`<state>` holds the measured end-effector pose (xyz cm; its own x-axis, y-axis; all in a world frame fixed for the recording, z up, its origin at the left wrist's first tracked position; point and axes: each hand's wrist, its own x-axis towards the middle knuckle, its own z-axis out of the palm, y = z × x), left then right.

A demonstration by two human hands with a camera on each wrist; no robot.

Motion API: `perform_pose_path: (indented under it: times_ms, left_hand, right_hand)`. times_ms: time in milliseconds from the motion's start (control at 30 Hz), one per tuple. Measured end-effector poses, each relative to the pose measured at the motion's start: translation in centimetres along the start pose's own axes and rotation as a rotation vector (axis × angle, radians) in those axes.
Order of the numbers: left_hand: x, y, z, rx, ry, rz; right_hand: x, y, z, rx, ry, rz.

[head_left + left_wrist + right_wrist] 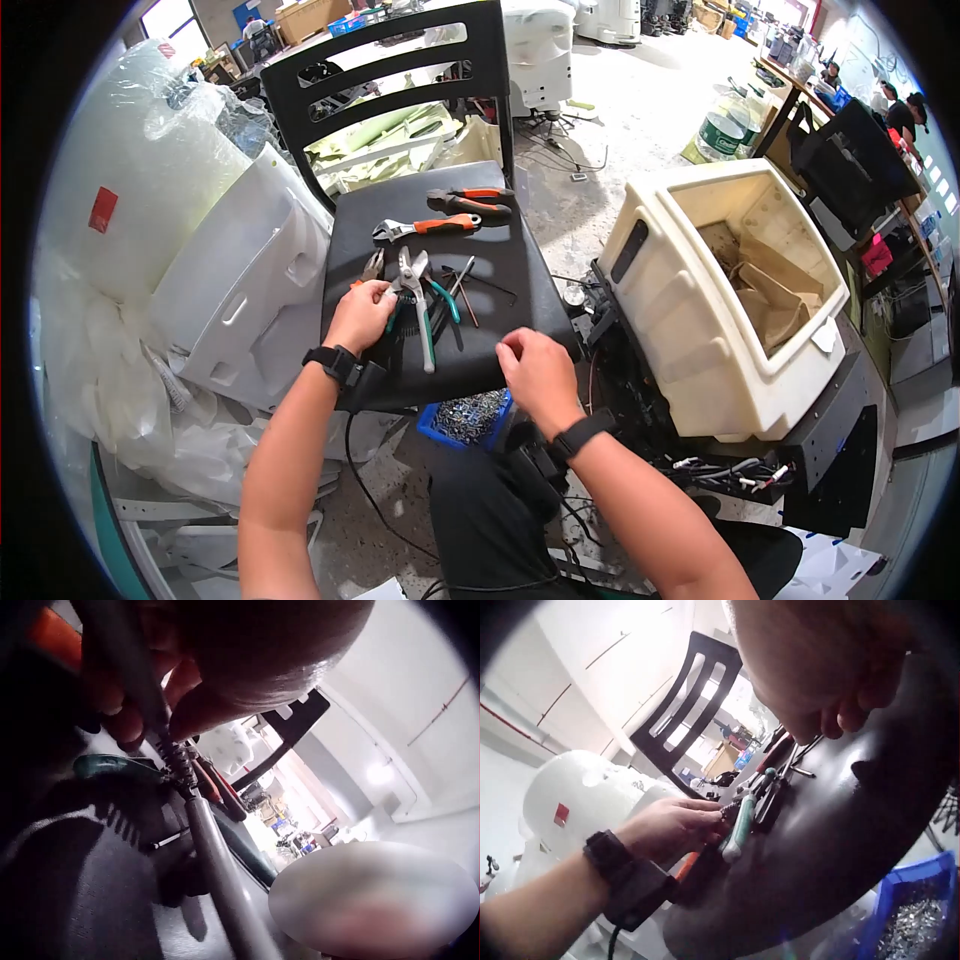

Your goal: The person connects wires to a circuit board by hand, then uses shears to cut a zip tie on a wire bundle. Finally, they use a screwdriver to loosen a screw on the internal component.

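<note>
Pinching what looks like the green-handled cutters (421, 308) in your left grip (362, 318) works, but I'd let that loose, empty right grip (540, 375) steady the handle (428, 350) against the seat (465, 368).

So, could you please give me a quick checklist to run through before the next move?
1. Right hand free: ok; no tool shows in it.
2. Left hand firmly gripping the green-handled cutters: cannot tell; its fingertips are close by, but the grip is unclear.
3. Adjustable wrench resting on the chair seat: ok; it lies towards the backrest.
4. Tools spaced apart near the left hand: not ok; orange-handled pliers lie close beside the cutters.
5. Blue tray of small metal parts away from the tools: ok; it sits below the seat's front edge.
</note>
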<state>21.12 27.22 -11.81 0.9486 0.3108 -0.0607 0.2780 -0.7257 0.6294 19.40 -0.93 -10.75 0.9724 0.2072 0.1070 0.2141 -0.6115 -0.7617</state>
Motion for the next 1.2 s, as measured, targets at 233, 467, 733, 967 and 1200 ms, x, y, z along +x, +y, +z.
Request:
perform_pose_path:
  times_ms: [233, 467, 733, 967, 1200]
  left_hand:
    - [-2.4, 1.8, -0.1, 0.162, 0.139, 0.163]
    - [-2.4, 1.4, 0.3, 0.227, 0.205, 0.185]
    - [-2.1, 1.1, 0.8, 0.279, 0.174, 0.202]
    - [-3.6, 2.3, 0.4, 0.260, 0.287, 0.274]
    - [-4.0, 2.6, 0.7, 0.213, 0.328, 0.369]
  right_hand:
    - [4.9, -1.3, 3.8, -0.296, -0.058, -0.100]
    - [7.5, -1.8, 3.8, -0.410, -0.161, -0.105]
    - [8.3, -1.2, 1.2, -0.250, -0.437, 0.093]
    - [7.9, -1.1, 1.3, -0.098, -0.024, -0.054]
    - [9.7, -2.3, 1.7, 0.084, 0.088, -0.330]
